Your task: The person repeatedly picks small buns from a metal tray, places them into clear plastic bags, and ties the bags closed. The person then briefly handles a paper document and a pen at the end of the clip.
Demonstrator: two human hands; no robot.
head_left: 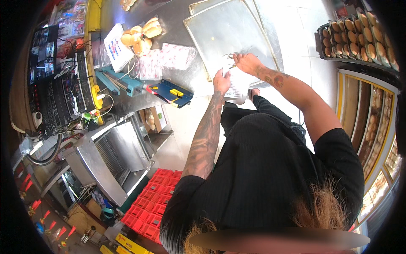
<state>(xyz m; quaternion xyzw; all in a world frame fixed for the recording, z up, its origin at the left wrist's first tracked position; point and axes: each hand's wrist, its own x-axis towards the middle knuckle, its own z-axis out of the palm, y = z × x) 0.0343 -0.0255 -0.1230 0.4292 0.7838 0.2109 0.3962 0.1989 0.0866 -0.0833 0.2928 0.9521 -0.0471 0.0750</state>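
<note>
Both of my hands meet over the near edge of the flat metal baking trays (224,31). My left hand (221,81) is closed, thumb and fingers pinched on a thin white sheet or bag (240,88) that hangs down beside it. Just to its right and farther away, my right hand (248,63) is closed with its fingers bent round a small thin item (231,56). That item looks dark and partly metallic, but glare hides its kind. A small yellow-and-black bit (232,66) shows between the two hands.
Left on the metal table lie bagged bread rolls (141,36), pink-printed plastic packs (177,56), a white box (117,47), a teal device (122,82) and a dark blue case (171,94). Red crates (152,205) stand behind left. Bread racks (355,38) line the right.
</note>
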